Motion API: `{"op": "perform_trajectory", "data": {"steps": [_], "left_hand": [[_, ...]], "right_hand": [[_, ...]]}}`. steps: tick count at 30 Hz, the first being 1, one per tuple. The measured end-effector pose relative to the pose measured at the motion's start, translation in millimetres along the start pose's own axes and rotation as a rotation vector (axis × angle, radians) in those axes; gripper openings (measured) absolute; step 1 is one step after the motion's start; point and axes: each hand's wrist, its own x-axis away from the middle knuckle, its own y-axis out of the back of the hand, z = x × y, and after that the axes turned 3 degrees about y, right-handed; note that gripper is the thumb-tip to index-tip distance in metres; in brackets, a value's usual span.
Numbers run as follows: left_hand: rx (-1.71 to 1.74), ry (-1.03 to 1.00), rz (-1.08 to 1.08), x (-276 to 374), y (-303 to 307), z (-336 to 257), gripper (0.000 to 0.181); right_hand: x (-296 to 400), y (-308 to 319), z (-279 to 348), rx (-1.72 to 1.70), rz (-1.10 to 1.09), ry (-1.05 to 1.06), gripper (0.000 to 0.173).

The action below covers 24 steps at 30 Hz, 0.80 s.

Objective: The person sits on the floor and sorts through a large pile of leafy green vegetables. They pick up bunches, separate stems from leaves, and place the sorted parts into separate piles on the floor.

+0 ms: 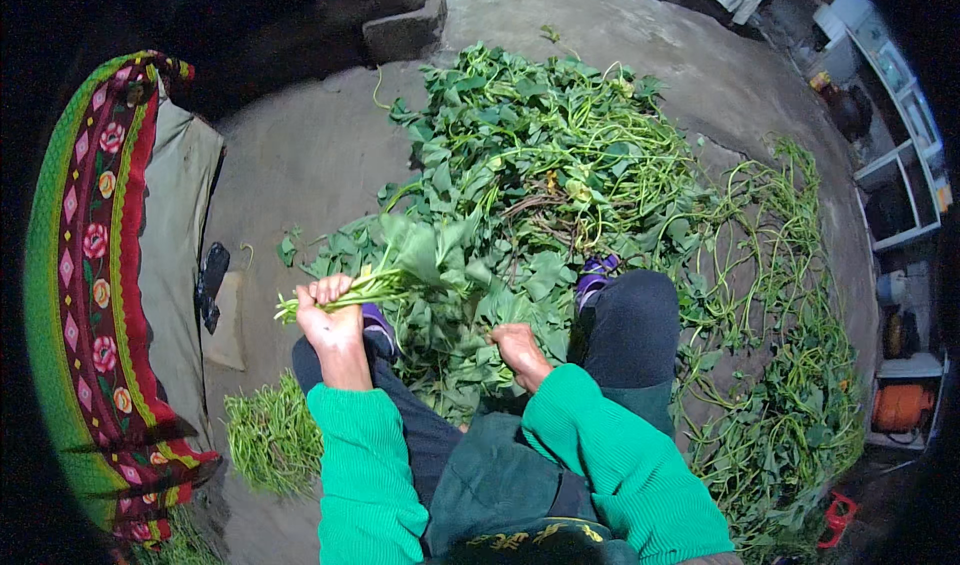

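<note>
My left hand (331, 323) is closed around a bunch of leafy green stems (382, 284), with cut stem ends poking out to its left and broad leaves to its right. Lower and to the right, my right hand (519, 347) has its fingers curled at leaves between my knees; whether it grips a stem is hidden. Before me spreads a large heap of leafy vines (540, 152), their long stems tangled towards the right. A pile of thin green stems (274, 437) lies on the floor by my left leg.
Loose vines (780, 385) trail along the floor at right. A bed or bench with a flowered cloth (97, 242) and grey cover stands at left. A black object (213, 280) lies beside it. At far right are a shelf unit (904, 190), an orange gas cylinder (902, 407) and a red item (838, 518).
</note>
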Motion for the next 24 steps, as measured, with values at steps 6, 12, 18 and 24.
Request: {"op": "perform_trajectory", "data": {"steps": [6,12,18,24], "left_hand": [[0.048,0.095,-0.071,6.2,-2.0,3.5,0.043],[-0.067,0.095,0.069,19.8,-11.1,17.9,0.04],[-0.168,0.125,0.281,28.8,-18.0,27.1,0.039],[-0.276,0.12,0.349,38.4,-24.4,30.8,0.038]], "right_hand": [[24.7,9.0,66.1,0.344,0.051,0.671,0.019],[73.8,-23.8,118.6,0.673,0.054,1.06,0.009],[23.1,-40.4,100.4,0.984,-0.122,1.062,0.014],[28.2,-44.2,92.1,0.878,-0.067,1.025,0.006]]}}
